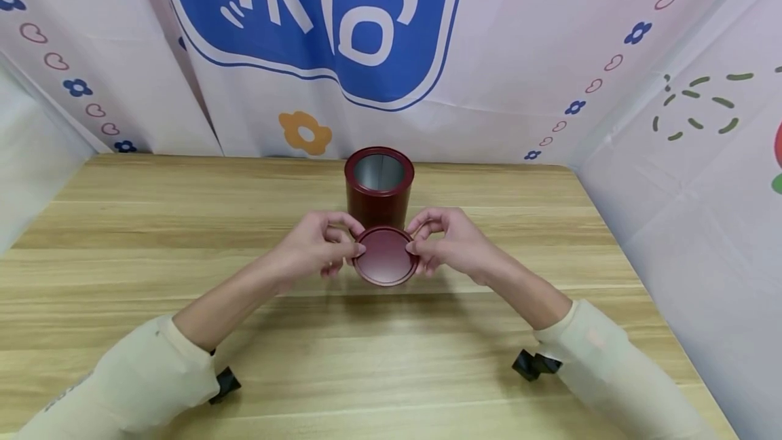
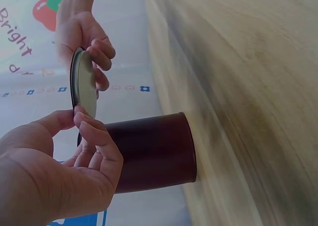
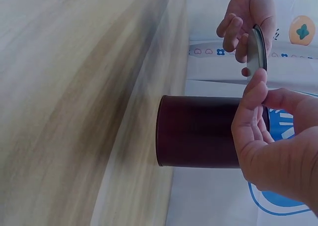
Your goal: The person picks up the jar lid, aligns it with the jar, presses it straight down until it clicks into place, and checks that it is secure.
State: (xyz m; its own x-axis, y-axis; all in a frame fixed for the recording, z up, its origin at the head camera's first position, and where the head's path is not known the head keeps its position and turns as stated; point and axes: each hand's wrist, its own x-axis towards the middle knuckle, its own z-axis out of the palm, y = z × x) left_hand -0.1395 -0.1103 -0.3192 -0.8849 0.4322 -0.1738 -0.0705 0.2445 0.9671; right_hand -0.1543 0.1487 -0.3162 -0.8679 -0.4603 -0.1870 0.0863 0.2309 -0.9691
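A round dark red lid (image 1: 385, 258) is held up in front of me, clear of the table, its silvery underside facing down. My left hand (image 1: 324, 243) pinches its left edge between thumb and fingers. On the opposite edge, my right hand (image 1: 449, 242) pinches it the same way. Just behind the lid stands a dark red cylindrical tin (image 1: 377, 212), upright with its top uncovered and bare grey metal inside. In the left wrist view the tin (image 2: 154, 154) shows beyond my left fingers; the right wrist view has the lid (image 3: 254, 52) nearly edge-on.
The wooden table (image 1: 391, 372) carries the tin near its back edge. Behind it hangs a white cloth (image 1: 501, 87) with a blue printed sign, flowers and hearts. Another printed cloth (image 1: 690, 189) borders the right side. Small black devices (image 1: 226, 386) sit at both sleeves.
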